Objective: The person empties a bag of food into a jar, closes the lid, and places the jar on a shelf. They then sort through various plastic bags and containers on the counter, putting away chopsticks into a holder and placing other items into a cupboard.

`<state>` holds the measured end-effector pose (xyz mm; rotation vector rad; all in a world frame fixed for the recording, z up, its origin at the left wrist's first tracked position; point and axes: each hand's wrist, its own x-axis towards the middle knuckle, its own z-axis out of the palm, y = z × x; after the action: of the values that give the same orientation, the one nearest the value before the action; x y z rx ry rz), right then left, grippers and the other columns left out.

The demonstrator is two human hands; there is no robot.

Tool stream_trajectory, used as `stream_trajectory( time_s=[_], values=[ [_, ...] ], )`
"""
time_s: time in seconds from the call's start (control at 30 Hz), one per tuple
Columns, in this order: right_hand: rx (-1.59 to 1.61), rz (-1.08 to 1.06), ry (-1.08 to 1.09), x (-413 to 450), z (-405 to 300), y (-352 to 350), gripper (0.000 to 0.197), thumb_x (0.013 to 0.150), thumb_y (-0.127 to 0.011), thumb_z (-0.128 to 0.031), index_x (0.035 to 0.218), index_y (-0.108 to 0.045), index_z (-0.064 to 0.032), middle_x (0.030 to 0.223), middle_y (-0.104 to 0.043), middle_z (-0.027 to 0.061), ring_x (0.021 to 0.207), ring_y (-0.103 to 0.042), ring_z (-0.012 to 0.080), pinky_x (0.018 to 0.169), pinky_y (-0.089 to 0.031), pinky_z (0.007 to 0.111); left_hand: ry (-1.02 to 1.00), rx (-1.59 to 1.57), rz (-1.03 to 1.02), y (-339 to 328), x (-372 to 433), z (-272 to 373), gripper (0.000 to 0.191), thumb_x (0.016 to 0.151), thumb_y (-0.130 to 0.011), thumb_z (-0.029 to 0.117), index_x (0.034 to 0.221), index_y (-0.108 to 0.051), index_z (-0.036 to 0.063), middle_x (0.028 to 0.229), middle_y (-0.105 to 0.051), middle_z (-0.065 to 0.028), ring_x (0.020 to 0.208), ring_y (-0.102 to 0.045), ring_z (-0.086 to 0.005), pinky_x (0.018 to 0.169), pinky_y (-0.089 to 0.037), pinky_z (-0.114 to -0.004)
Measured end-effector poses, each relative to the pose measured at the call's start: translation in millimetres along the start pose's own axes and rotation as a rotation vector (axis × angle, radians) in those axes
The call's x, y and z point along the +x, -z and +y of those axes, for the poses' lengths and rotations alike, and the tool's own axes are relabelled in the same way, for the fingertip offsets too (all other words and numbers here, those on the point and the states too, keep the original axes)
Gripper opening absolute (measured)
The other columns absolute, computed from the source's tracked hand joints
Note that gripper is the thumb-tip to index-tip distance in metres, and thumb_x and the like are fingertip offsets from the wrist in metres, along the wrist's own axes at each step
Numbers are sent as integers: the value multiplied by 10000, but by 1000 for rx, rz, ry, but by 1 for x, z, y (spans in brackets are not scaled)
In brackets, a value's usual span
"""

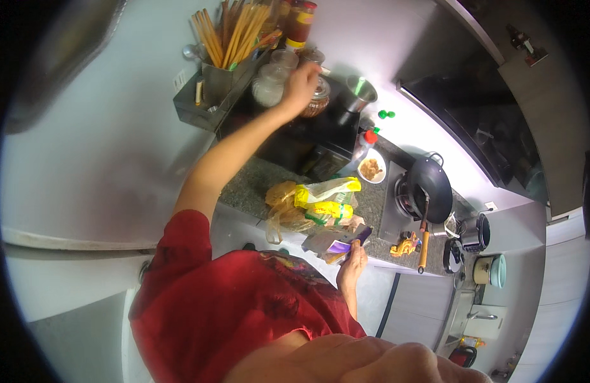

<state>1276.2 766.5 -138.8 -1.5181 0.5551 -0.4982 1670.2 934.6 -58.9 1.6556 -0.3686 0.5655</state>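
Observation:
At the far end of the counter, my left hand [300, 87] reaches in among several glass jars, its fingers curled. Whether it grips a jar or lid I cannot tell. Beside it are a clear ribbed jar [267, 88] with pale contents and a lidded jar [315, 106] with reddish-brown contents. My right hand [354, 263], low by the counter's front edge, is closed around a purple and white plastic packet [340, 245]. Just beyond the packet lie crumpled yellow and green plastic packages [328, 201] and a thin tan plastic bag [281, 198].
A black wok [431, 189] tilts on the gas burner, with a wooden-handled utensil [423, 249] near it. A white bowl [371, 166] holds brown food. Behind stand a red-capped bottle [367, 143], a metal pot [361, 95] and a holder of chopsticks [217, 84].

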Motion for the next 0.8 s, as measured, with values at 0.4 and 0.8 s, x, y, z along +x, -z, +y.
stream_trajectory(
  time_s=[0.4,0.8],
  values=[
    [-31,-46,0,24,-8,2,303,979,-497,-306,757,-537,-104,681,-431,-66,612,-352,37,535,-263,213,556,303,-245,-24,163,-201,365,785,-578,149,1075,-632,-66,1097,-638,-229,1038,-614,-296,853,-481,-376],
    [29,-19,-41,47,8,22,303,971,-520,-304,736,-521,-113,671,-440,-77,597,-344,33,520,-256,219,350,863,-789,-39,147,-132,256,784,-621,191,994,-695,64,1088,-649,-150,983,-619,-283,793,-498,-403]
  ],
)
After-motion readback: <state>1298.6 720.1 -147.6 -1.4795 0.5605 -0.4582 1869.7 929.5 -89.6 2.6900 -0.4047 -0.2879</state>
